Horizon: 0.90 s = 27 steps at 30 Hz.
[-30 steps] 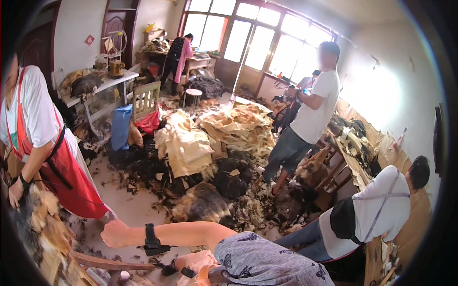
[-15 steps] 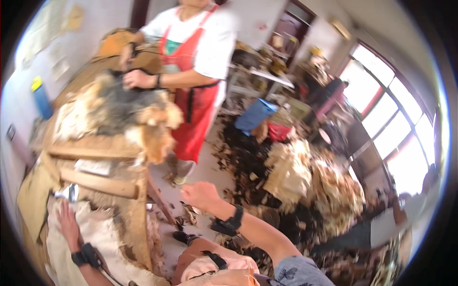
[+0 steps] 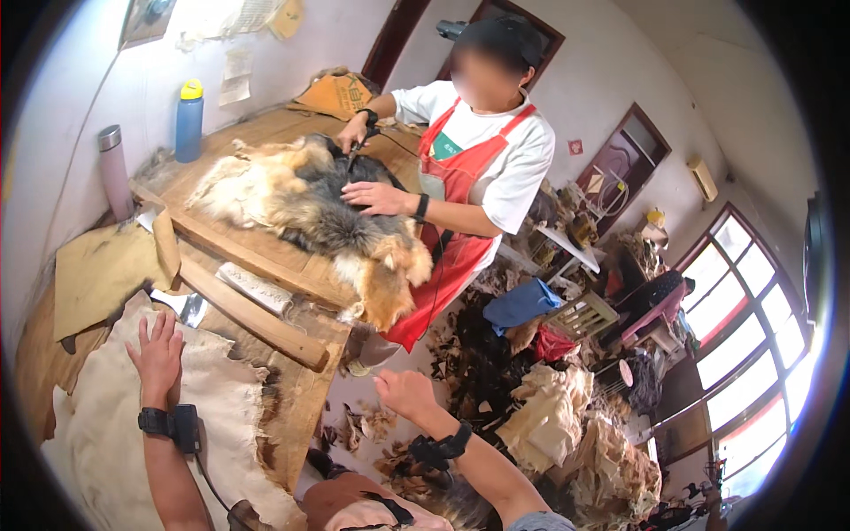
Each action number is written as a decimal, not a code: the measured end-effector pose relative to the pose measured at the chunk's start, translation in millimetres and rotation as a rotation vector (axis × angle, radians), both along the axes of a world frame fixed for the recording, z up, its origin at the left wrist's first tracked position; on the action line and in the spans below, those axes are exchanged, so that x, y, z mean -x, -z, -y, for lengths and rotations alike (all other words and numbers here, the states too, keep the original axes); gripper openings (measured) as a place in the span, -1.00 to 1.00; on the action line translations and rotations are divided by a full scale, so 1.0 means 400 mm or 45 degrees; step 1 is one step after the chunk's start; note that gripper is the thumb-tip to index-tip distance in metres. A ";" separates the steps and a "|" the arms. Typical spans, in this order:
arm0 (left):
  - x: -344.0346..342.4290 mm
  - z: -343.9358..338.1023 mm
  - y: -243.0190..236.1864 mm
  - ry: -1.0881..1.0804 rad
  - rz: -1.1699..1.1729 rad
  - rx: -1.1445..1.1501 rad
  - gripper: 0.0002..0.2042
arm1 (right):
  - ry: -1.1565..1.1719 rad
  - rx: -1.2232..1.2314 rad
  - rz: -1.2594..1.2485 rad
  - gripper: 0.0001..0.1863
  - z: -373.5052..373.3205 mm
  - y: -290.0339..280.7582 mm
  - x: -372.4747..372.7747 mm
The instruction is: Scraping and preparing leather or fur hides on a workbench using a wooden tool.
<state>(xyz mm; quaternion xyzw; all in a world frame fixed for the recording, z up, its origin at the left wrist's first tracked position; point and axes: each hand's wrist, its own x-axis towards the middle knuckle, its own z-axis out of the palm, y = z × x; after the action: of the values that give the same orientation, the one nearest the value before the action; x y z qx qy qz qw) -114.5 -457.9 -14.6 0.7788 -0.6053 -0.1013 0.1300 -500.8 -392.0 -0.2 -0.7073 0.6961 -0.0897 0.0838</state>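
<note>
My left hand (image 3: pixel 159 356) lies flat with fingers spread on a pale hide (image 3: pixel 115 447), which has a ragged, furry right edge and covers the near end of the wooden table. Just beyond its fingertips is a shiny metal tool (image 3: pixel 188 307), whose kind I cannot make out. My right hand (image 3: pixel 404 395) is raised beside the table edge, above the floor, with its fingers curled closed. Whether something small is inside the fist is hidden. Both wrists wear black bands.
Across the table (image 3: pixel 341 332), a co-worker in a red apron (image 3: pixel 452 159) holds scissors (image 3: pixel 356 149) over a fur pelt (image 3: pixel 328 208). Wooden bars (image 3: pixel 252 314) and a wrapped white roll (image 3: pixel 255 288) lie between us. Bottles (image 3: pixel 189 124) line the wall. Hide scraps (image 3: pixel 567 416) cover the floor.
The view has swung, showing more of the left wall and the co-worker, and is sharper. My left hand stays flat on the hide; my right fist remains raised beside the table.
</note>
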 end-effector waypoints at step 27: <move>-0.016 0.005 0.029 0.054 0.047 0.078 -0.59 | -0.476 0.199 0.135 -0.76 0.084 -0.042 -0.189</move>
<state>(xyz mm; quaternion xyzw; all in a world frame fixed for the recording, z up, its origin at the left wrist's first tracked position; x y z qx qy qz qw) -108.3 -460.1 -26.2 0.7631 -0.6268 -0.0712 0.1405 -425.2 -425.5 16.6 -0.8228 0.5383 -0.1636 0.0805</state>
